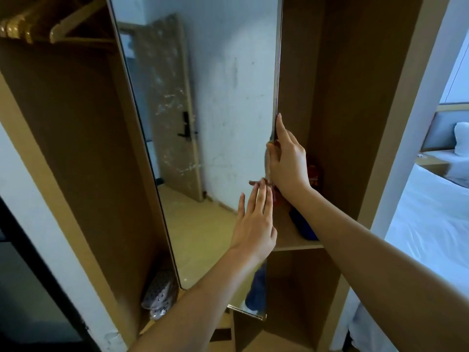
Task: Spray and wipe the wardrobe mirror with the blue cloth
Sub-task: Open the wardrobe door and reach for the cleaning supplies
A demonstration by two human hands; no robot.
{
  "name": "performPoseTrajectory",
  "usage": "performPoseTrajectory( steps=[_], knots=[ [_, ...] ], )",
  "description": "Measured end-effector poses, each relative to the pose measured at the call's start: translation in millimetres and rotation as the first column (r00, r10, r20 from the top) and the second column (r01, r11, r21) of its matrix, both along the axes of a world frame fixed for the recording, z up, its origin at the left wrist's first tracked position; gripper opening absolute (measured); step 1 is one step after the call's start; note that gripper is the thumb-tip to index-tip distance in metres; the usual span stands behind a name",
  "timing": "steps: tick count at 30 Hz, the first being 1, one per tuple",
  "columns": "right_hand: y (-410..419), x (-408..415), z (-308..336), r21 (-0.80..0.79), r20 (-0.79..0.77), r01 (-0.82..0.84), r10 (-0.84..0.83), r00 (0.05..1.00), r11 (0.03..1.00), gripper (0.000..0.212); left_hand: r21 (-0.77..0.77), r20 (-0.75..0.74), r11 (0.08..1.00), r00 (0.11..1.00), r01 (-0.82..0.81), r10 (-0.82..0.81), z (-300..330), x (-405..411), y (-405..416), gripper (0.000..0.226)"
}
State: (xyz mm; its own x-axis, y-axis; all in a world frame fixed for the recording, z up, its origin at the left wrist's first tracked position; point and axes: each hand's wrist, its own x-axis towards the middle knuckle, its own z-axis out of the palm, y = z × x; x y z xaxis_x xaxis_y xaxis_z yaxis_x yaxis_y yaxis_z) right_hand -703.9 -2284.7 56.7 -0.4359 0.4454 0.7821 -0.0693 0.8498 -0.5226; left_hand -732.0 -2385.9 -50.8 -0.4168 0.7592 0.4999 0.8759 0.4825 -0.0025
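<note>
Head view: wardrobe mirror is a tall, narrow panel, long axis vertical, standing edge-on btw two open wardrobe bays. Both hands work its right edge. Right hand is higher, thumb on the glass side and fingers behind the edge, so it pinches the panel. Left hand sits just below, fingers straight and close together, flat vs the glass near that edge, holding nothing. Blue cloth lies on the shelf just right of the mirror, below the right wrist; a red item behind it, prob. the sprayer, can't confirm. Right hand is nearer the cloth. No spraying yet.
</note>
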Motion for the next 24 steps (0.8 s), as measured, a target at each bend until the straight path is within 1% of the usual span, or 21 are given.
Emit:
performPoseTrajectory(
  steps=[4,7,15,21,24],
  knots=[
    [13,-5,3,-0.015,0.017,0.011,-0.011,1.0,1.0,0.058,-0.06,-0.073,0.998,0.997,-0.029,0.024,4,-13,6,0.084],
    [22,-13,2,-0.032,0.028,0.028,-0.027,0.999,0.999,0.059,-0.062,-0.125,0.996,0.991,-0.062,0.054,4,-22,10,0.086],
    [38,-28,1,-0.105,0.016,-0.01,0.011,1.0,0.994,0.059,-0.101,-0.157,0.993,0.986,-0.065,0.049,6,-43,18,0.088],
    [45,-38,0,-0.112,0.044,0.008,-0.003,0.999,0.994,0.06,-0.154,-0.187,0.984,0.981,-0.089,0.059,6,-55,23,0.089],
    [47,-38,1,-0.106,0.023,-0.005,0.007,1.0,0.994,0.059,-0.178,-0.201,0.98,0.978,-0.089,0.052,7,-59,23,0.086]
  ],
)
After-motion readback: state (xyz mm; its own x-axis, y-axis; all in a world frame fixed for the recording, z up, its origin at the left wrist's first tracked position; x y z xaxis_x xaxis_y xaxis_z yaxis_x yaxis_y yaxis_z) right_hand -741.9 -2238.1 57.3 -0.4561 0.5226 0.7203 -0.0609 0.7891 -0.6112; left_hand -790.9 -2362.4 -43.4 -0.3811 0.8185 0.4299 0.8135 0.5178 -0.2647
